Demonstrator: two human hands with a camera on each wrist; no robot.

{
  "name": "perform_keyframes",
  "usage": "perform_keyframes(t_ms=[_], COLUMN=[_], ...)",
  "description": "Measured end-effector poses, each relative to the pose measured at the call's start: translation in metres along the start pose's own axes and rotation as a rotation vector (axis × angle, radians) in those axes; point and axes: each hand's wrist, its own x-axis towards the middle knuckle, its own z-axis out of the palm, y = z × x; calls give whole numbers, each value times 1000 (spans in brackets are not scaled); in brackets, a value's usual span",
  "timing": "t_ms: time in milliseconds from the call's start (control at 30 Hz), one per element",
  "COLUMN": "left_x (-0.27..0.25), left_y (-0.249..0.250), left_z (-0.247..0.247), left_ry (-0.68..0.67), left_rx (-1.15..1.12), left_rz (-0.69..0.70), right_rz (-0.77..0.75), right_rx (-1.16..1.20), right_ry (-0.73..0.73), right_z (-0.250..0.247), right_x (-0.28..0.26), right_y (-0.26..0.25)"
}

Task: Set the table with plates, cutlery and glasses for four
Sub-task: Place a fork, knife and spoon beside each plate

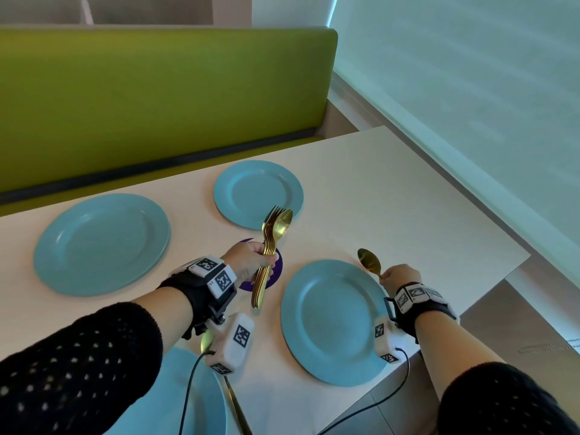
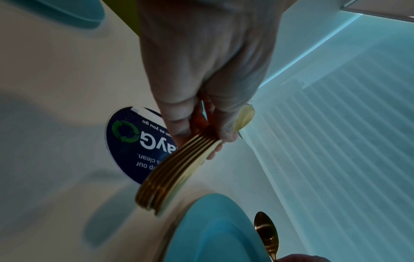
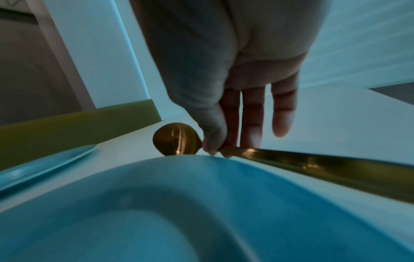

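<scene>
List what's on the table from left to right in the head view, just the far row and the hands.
Far-left plate → left hand gripping the cutlery bundle → far-right plate → spoon → right hand.

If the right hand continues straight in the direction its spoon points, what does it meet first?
Probably nothing on the table. The right hand pinches a gold spoon beside the near right plate, pointing across bare table toward the far edge by the window blind. Depth is uncertain.

White table (image 1: 392, 189) with four blue plates (image 1: 102, 244)
</scene>
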Motion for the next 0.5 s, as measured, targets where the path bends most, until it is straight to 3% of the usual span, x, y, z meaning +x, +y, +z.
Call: perform_keyframes(t_ms=[500], left_x=[7], left_y=[-3], left_z=[-4], left_ry=[39], left_rx=[-3], left_rz=[-1], right_rz=[75], right_rx=[102], right_ry=[12], right_z=[19], right_x=[22], right_y=[0])
